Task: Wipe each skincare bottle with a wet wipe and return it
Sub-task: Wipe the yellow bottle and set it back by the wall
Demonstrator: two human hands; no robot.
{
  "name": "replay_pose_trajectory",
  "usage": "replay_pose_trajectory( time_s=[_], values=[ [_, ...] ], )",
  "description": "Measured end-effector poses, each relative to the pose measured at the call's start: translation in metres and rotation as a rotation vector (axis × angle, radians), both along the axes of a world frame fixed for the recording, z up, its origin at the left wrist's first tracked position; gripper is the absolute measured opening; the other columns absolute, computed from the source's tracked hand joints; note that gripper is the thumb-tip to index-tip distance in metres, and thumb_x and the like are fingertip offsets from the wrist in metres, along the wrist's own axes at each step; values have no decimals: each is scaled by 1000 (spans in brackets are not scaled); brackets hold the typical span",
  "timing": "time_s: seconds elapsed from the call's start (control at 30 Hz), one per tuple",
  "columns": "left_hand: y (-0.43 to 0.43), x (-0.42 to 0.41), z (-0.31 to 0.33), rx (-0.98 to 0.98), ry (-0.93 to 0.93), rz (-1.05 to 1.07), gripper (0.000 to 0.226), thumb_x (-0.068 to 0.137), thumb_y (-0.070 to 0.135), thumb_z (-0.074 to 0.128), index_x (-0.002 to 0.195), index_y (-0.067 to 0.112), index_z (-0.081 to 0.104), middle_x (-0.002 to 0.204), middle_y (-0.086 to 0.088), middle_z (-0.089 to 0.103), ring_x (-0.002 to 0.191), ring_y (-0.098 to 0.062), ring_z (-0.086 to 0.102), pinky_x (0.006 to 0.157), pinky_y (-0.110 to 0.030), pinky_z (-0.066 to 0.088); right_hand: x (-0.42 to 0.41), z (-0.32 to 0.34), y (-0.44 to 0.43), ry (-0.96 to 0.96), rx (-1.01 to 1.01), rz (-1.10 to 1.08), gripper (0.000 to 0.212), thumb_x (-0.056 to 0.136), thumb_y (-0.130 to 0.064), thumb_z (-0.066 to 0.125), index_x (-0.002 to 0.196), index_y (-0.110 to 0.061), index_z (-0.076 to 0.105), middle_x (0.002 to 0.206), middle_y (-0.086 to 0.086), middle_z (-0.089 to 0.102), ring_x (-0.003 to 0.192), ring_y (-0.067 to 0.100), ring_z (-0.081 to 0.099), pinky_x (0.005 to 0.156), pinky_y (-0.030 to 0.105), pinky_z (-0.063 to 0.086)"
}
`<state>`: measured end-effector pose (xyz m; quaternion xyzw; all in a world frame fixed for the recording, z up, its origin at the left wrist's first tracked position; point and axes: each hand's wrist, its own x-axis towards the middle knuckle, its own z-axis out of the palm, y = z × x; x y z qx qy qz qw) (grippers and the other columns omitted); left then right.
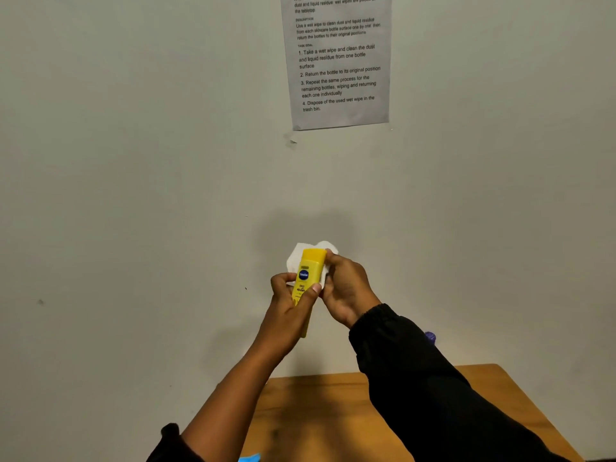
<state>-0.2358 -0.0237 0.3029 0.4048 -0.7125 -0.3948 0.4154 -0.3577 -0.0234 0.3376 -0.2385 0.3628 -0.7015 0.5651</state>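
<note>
A yellow skincare bottle [306, 278] with a dark blue oval label is held up in front of the wall, cap end up, tilted slightly right. My left hand [288, 305] grips its lower body, thumb across the front. My right hand [346, 291] presses a white wet wipe [295, 258] against the back and right side of the bottle near the cap. The wipe sticks out behind the cap on both sides. A purple bottle top [430, 337] peeks out behind my right sleeve; the rest of it is hidden.
A wooden table [316, 411] lies below my arms against a pale wall. A printed instruction sheet [338, 61] is taped to the wall above. Something bright blue [249, 457] shows at the bottom edge.
</note>
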Motion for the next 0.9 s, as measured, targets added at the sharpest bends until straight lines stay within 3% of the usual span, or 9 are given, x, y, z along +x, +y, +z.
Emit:
replay_pose_trajectory(
  time_s=[0.1,0.17,0.23,0.3,0.43,0.57,0.67,0.77,0.9],
  values=[
    [1,0,5,94,56,-72,35,95,51,49,119,27,38,102,9,53,83,-7,56,67,-24,47,-3,0,1,-101,7,40,33,99,-18,45,117,6,60,109,28,68,93,42,69,90,57,52],
    [0,3,8,328,274,-159,42,94,51,49,115,15,50,90,-6,57,65,-16,52,58,-29,45,-2,-2,2,-106,39,65,38,101,-25,38,115,1,61,105,24,69,85,36,68,72,44,49],
    [-4,10,9,546,501,-278,45,92,46,49,111,7,58,79,-11,55,56,-19,45,51,-28,38,-3,-4,3,-93,48,71,42,102,-30,35,119,-2,61,119,25,65,96,36,60,68,40,44],
    [-6,18,8,676,612,-412,42,89,43,48,109,7,59,76,-12,51,51,-19,41,47,-25,35,-3,-3,4,-95,29,60,43,103,-29,36,125,1,57,127,26,61,103,37,59,71,41,51],
    [-10,24,-3,778,613,-476,43,92,51,50,109,13,61,74,-10,48,49,-16,38,44,-22,34,-3,6,6,-82,-30,42,34,102,-17,44,124,7,53,117,26,65,99,35,65,92,46,53],
    [-14,16,-4,554,426,-120,47,92,50,50,103,8,67,73,-11,51,52,-18,43,50,-26,39,2,2,2,-59,9,60,34,103,-17,39,121,8,53,117,30,64,107,43,63,89,51,54],
    [-17,11,-4,347,242,137,43,96,47,45,92,8,64,76,-12,57,60,-20,52,58,-31,45,3,-1,0,-22,19,44,28,104,-15,38,106,4,58,105,29,62,96,43,57,79,48,58],
    [-27,14,-13,26,-69,341,40,100,50,34,88,18,55,83,-6,58,71,-19,54,62,-30,42,6,-1,-2,-23,24,22,19,103,-16,44,106,-3,58,110,25,64,96,37,65,87,50,55],
    [-41,22,-20,-147,-270,481,41,101,49,29,99,18,55,91,-6,61,79,-25,58,60,-30,41,10,-4,-5,26,45,6,23,102,-16,45,116,-2,57,109,21,66,97,34,67,92,49,53]
  ],
)
